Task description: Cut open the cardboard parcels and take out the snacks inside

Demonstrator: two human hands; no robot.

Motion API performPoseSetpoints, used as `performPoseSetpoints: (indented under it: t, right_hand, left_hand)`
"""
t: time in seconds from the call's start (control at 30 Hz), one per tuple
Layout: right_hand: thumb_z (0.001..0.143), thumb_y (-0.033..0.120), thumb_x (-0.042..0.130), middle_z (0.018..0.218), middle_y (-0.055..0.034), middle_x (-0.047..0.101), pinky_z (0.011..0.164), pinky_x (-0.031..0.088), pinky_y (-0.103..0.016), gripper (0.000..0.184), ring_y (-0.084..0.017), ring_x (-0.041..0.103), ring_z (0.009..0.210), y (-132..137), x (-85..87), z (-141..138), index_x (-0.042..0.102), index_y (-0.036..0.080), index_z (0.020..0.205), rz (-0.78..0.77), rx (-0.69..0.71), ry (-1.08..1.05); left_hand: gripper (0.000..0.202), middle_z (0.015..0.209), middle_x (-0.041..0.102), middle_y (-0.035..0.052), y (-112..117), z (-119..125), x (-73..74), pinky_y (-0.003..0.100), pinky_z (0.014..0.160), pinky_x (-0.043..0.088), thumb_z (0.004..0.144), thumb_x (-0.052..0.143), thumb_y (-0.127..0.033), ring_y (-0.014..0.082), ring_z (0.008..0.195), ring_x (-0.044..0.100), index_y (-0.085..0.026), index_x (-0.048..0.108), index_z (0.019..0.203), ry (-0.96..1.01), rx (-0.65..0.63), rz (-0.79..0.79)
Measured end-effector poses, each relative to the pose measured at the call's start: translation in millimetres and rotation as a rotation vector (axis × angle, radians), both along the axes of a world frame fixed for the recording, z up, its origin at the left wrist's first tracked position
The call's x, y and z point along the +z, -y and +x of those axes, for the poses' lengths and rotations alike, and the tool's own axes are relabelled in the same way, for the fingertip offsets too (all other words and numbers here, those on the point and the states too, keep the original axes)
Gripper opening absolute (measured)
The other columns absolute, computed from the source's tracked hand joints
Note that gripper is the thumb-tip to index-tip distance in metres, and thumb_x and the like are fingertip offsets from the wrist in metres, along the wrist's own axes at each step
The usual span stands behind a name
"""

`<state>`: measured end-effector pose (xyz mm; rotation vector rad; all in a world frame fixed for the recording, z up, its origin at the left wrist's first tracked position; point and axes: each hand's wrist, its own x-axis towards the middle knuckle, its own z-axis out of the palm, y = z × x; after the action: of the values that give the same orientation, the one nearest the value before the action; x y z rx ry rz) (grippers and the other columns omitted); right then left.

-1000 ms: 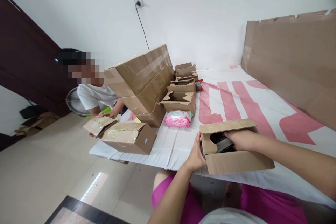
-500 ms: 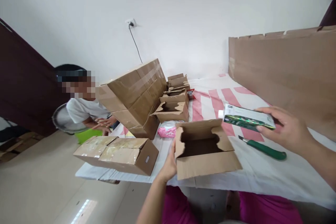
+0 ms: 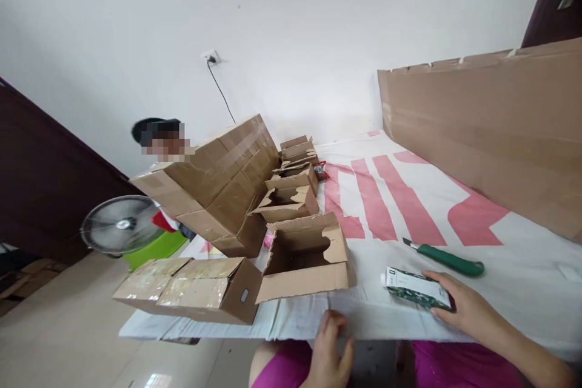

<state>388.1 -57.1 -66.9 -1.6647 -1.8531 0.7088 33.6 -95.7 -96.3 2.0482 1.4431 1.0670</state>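
My right hand (image 3: pixel 459 303) is closed round the base end of a green and white drink carton (image 3: pixel 416 288). The carton lies on its side at the tabletop, its white cap pointing left. Beyond it is a green utility knife (image 3: pixel 450 259) with its blade toward the left. My left hand (image 3: pixel 331 345) hangs at the table's front edge, fingers loosely curled and thumb apart, with nothing visible in it. Just past that hand stands an open cardboard box (image 3: pixel 304 279), flaps spread and its inside dark.
Several more open boxes (image 3: pixel 291 203) run back toward the wall. Taped cartons (image 3: pixel 222 176) are stacked on the left, with a long taped box (image 3: pixel 204 291) in front. A tall cardboard panel (image 3: pixel 482 133) borders the right. A person (image 3: pixel 161 139) is behind the stack, near a fan (image 3: pixel 120 224).
My left hand has let go of the open box and drawn back to the table edge. My right hand has lowered the carton toward the tabletop. The box now sits farther left.
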Motion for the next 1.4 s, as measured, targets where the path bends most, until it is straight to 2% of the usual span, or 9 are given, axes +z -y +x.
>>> performPoseSetpoints:
  t: [0.13,0.23,0.33,0.5,0.67,1.0,1.2,1.33,1.4]
  right_hand:
    - [0.063,0.029,0.067,0.135,-0.0094,0.062,0.108,0.042,-0.040,0.065,-0.030,0.057,0.125,-8.3,2.1,-5.5,0.061,0.022,0.127,-0.029,0.067,0.014]
    - [0.058,0.023,0.070,0.128,-0.0096,0.066,0.107,0.041,-0.043,0.063,-0.031,0.060,0.119,-29.2,10.1,-7.0,0.064,0.021,0.121,-0.007,0.080,-0.097]
    - [0.051,0.018,0.072,0.107,-0.0085,0.073,0.094,0.049,-0.043,0.061,-0.031,0.066,0.100,-73.3,28.1,-2.6,0.066,0.020,0.111,-0.002,-0.005,-0.302]
    - [0.055,0.019,0.071,0.112,-0.0061,0.068,0.092,0.048,-0.035,0.064,-0.022,0.062,0.102,-164.0,57.8,-4.6,0.058,0.021,0.117,0.075,-0.083,-0.399]
    - [0.053,0.018,0.069,0.101,-0.0035,0.068,0.085,0.048,-0.033,0.065,-0.019,0.062,0.093,-185.4,61.6,-17.6,0.057,0.017,0.117,0.031,-0.023,-0.429]
    - [0.047,0.029,0.072,0.084,0.0001,0.068,0.066,0.048,-0.030,0.062,-0.021,0.063,0.078,-95.4,11.9,-29.3,0.058,0.019,0.106,-0.314,0.341,-0.508]
    - [0.053,0.028,0.068,0.093,-0.0025,0.070,0.078,0.049,-0.034,0.063,-0.024,0.064,0.088,-77.9,1.7,-54.0,0.059,0.020,0.115,-0.282,0.355,-0.374]
    - [0.052,0.021,0.064,0.117,-0.0083,0.068,0.091,0.047,-0.036,0.083,-0.027,0.064,0.102,-74.7,8.6,-62.5,0.053,0.018,0.134,-0.224,0.270,-0.205]
    - [0.052,0.019,0.064,0.127,-0.0117,0.063,0.094,0.045,-0.036,0.099,-0.027,0.063,0.106,-73.3,15.1,-72.7,0.038,0.015,0.148,-0.240,0.263,-0.150]
  left_hand:
    - [0.070,0.153,0.038,0.0174,-35.4,63.8,26.9,0.049,0.118,0.032,0.079,0.059,-0.018,0.0302,0.143,0.035,-0.015,0.036,0.146,-0.040,-0.146,-0.184]
    - [0.088,0.152,0.039,0.0186,-74.2,108.8,43.8,0.047,0.119,0.031,0.070,0.072,-0.017,0.0321,0.142,0.037,-0.014,0.032,0.148,0.015,-0.218,-0.279]
    - [0.073,0.128,0.060,0.0146,-119.0,143.2,60.8,0.041,0.108,0.044,0.064,0.075,-0.009,0.0285,0.122,0.057,-0.014,0.051,0.133,0.135,-0.141,-0.240]
    - [0.077,0.136,0.051,0.0153,-193.2,171.2,94.6,0.041,0.115,0.033,0.069,0.072,-0.007,0.0288,0.135,0.044,-0.014,0.041,0.139,0.205,0.082,-0.135]
    - [0.070,0.136,0.048,0.0213,-191.9,172.8,101.0,0.046,0.115,0.031,0.072,0.066,-0.004,0.0328,0.136,0.041,-0.007,0.041,0.137,0.197,0.184,-0.117]
    - [0.067,0.137,0.055,0.0156,-50.5,71.4,30.0,0.044,0.107,0.043,0.080,0.064,-0.025,0.0276,0.124,0.054,-0.018,0.038,0.141,0.264,-0.081,-0.296]
    - [0.019,0.074,0.056,0.0006,-35.1,-14.3,30.8,0.034,0.073,0.050,0.078,0.063,-0.034,0.0180,0.073,0.057,-0.019,0.058,0.089,0.237,0.471,0.088]
    - [0.043,0.097,0.058,0.0049,-35.9,-56.7,34.3,0.039,0.081,0.051,0.072,0.072,-0.041,0.0208,0.086,0.059,-0.019,0.053,0.103,0.242,0.802,0.222]
    - [0.068,0.121,0.056,0.0110,-42.8,-69.6,33.4,0.041,0.089,0.051,0.065,0.077,-0.040,0.0247,0.104,0.060,-0.020,0.047,0.123,0.296,0.804,0.173]
